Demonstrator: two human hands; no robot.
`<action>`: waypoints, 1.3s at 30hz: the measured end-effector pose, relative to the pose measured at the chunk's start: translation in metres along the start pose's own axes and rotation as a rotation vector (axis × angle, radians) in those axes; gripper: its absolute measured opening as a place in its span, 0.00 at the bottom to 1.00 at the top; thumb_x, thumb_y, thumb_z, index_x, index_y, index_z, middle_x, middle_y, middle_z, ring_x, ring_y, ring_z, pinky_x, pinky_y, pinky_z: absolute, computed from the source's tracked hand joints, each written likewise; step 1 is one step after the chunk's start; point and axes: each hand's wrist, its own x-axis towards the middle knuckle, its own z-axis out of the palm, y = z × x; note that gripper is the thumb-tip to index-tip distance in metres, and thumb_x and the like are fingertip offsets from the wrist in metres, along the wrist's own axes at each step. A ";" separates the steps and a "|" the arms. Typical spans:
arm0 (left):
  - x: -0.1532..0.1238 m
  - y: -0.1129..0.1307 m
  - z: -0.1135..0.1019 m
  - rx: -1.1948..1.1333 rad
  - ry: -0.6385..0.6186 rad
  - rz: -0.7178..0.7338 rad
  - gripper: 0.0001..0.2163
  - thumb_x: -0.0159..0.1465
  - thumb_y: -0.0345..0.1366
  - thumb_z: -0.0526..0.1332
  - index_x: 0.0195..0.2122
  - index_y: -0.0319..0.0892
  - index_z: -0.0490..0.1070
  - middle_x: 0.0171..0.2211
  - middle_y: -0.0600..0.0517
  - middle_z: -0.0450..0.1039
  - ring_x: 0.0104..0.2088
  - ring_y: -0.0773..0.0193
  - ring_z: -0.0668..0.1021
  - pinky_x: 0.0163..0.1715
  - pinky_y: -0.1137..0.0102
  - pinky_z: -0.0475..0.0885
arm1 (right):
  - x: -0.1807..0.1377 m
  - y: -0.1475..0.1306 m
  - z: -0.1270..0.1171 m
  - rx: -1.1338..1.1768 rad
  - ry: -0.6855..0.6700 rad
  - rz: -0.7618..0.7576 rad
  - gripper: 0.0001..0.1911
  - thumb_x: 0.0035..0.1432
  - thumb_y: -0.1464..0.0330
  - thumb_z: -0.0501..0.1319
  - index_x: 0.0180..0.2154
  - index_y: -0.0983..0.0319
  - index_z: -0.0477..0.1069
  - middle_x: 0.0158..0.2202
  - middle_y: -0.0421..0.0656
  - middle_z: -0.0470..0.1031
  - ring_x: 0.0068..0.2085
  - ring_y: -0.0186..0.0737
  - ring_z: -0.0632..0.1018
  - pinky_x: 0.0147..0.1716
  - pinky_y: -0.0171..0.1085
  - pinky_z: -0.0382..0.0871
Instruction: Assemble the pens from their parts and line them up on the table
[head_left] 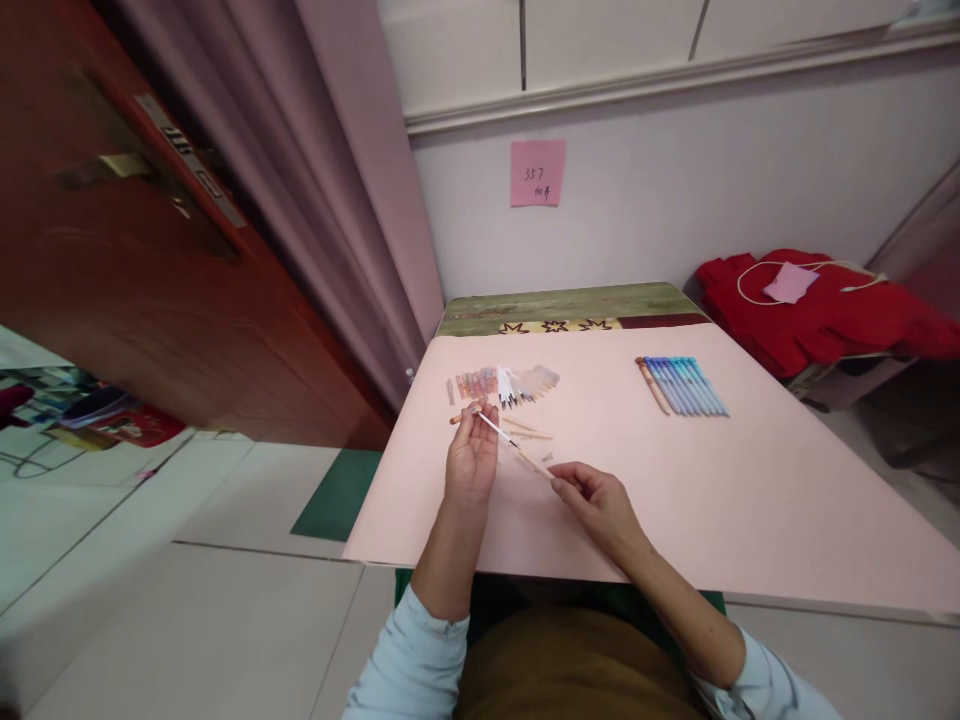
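My left hand (472, 455) is closed, its fingertips pinching an orange-brown pen part (456, 419) and the end of a thin white pen refill (491, 425). From there the refill slants down to a beige pen barrel (534, 463), its dark lower end at the barrel's mouth; how far inside it reaches I cannot tell. My right hand (596, 500) is closed, with thumb and fingers gripping the barrel's other end. Just beyond the left hand lie several reddish patterned pen parts (477, 383), white refills (507, 388) and translucent pieces (537, 382). Beige barrels (529, 432) rest between them and my hands.
Several finished-looking pens (686, 386), mostly blue with one brown, lie in a row on the right of the pink table (750, 500). A red cloth (795, 320) with a white cable is beyond the table's right edge. A brown door (187, 250) stands left.
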 end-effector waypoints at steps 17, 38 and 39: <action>-0.011 -0.015 0.003 0.042 -0.011 -0.046 0.05 0.67 0.27 0.58 0.35 0.35 0.73 0.38 0.45 0.78 0.42 0.65 0.81 0.49 0.68 0.76 | 0.000 0.003 0.002 0.148 0.001 0.088 0.17 0.53 0.56 0.65 0.38 0.62 0.78 0.30 0.43 0.78 0.28 0.37 0.72 0.26 0.34 0.64; -0.024 -0.027 -0.002 0.175 -0.104 -0.136 0.06 0.66 0.31 0.59 0.39 0.36 0.75 0.47 0.43 0.78 0.50 0.60 0.79 0.54 0.63 0.72 | -0.003 -0.006 -0.006 0.328 0.141 0.128 0.19 0.47 0.55 0.69 0.36 0.64 0.78 0.28 0.42 0.75 0.26 0.34 0.69 0.28 0.33 0.64; -0.024 -0.027 -0.002 0.170 -0.094 -0.137 0.05 0.66 0.31 0.59 0.39 0.37 0.75 0.46 0.43 0.78 0.50 0.59 0.79 0.54 0.63 0.72 | -0.004 -0.008 -0.008 0.301 0.150 0.114 0.19 0.48 0.55 0.68 0.36 0.63 0.78 0.28 0.42 0.75 0.27 0.34 0.69 0.28 0.33 0.64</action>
